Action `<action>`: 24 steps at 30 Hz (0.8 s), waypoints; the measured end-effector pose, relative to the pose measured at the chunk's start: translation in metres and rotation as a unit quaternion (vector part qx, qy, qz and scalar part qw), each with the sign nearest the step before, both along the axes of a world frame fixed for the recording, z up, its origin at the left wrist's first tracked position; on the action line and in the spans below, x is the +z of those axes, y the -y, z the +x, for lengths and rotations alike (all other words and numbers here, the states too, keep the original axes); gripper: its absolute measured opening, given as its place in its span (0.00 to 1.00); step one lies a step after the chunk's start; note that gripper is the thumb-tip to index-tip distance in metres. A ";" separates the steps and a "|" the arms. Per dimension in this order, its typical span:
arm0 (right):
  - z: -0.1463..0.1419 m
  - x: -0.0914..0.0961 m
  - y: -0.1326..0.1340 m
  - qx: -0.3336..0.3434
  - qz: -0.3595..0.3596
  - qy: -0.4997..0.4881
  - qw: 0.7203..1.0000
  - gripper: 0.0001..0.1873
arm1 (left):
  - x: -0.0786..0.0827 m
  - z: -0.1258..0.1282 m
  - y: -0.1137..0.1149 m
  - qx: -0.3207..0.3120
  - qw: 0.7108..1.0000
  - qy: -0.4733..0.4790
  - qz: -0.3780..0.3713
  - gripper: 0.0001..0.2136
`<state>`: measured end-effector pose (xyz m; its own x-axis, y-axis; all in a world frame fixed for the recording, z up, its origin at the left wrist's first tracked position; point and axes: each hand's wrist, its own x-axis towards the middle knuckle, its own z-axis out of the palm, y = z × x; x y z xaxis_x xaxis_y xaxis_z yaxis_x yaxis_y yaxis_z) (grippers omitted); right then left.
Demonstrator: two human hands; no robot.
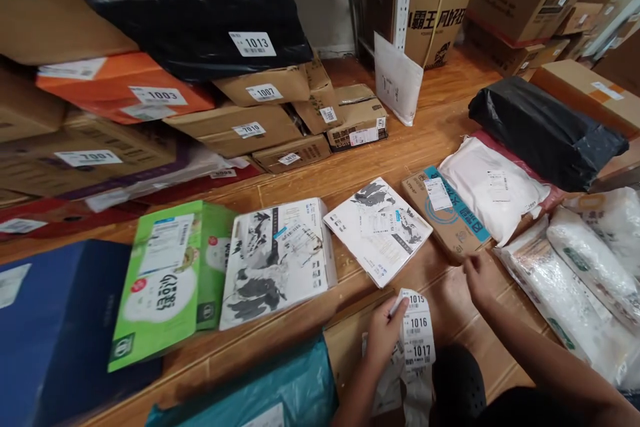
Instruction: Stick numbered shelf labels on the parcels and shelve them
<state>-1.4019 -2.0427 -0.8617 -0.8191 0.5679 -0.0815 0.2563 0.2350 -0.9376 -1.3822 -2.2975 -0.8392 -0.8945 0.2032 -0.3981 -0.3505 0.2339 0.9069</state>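
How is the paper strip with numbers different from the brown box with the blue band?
The number strip is thin and white, while the brown box is thick, with a blue band.
The number strip hangs from the left hand; the brown box lies on the floor, just beyond the right hand.
The number strip is long and narrow, but the brown box is wider.
Both have printing on them.

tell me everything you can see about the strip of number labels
The label strip is a long white band that looks like paper, printed in black: 1015, 1016 and 1017 read from top to bottom, with smaller print around them. The left hand pinches it near its upper end, at the left edge. It hangs below the hand, its lower part creased and reaching the picture's bottom edge.
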 end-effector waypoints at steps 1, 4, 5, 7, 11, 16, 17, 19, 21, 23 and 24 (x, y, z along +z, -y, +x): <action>0.003 0.007 0.015 0.054 -0.033 0.009 0.998 0.22 | 0.001 0.000 0.000 0.003 1.000 -0.005 0.010 0.27; 0.009 0.028 0.057 0.261 -0.174 0.044 0.948 0.21 | 0.006 0.000 0.001 0.013 0.999 -0.034 0.036 0.28; 0.009 0.034 0.067 0.302 -0.208 0.050 0.929 0.20 | 0.008 -0.001 0.001 0.018 0.998 -0.045 0.045 0.28; 0.007 0.044 0.078 0.325 -0.234 0.054 0.915 0.18 | 0.010 -0.001 0.002 0.030 0.996 -0.051 0.068 0.26; 0.000 0.048 0.081 0.312 -0.239 0.064 0.917 0.20 | 0.011 0.000 0.003 0.079 0.989 0.005 0.128 0.21; -0.003 0.047 0.079 0.333 -0.253 0.111 0.902 0.25 | 0.011 0.004 0.000 0.161 0.976 0.028 0.144 0.21; -0.003 0.048 0.079 0.336 -0.240 0.111 0.904 0.25 | 0.010 0.006 -0.001 0.171 0.975 0.032 0.138 0.22; -0.003 0.050 0.079 0.342 -0.195 0.102 0.914 0.26 | 0.009 0.008 -0.003 0.169 0.976 0.043 0.129 0.23; -0.003 0.052 0.079 0.351 -0.146 0.097 0.920 0.24 | 0.007 0.010 -0.003 0.154 0.979 0.048 0.121 0.22; -0.003 0.052 0.079 0.361 -0.123 0.096 0.919 0.22 | 0.006 0.011 -0.003 0.154 0.981 0.044 0.109 0.23; -0.003 0.052 0.079 0.367 -0.122 0.095 0.917 0.22 | 0.006 0.011 -0.003 0.160 0.981 0.042 0.104 0.24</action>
<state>-1.4047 -2.1219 -0.8101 -0.9310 -0.1849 -0.3147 0.2782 0.1988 -0.9397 -1.3708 -2.2947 -0.8335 -0.8920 0.0020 -0.4521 -0.4505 -0.0867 0.8885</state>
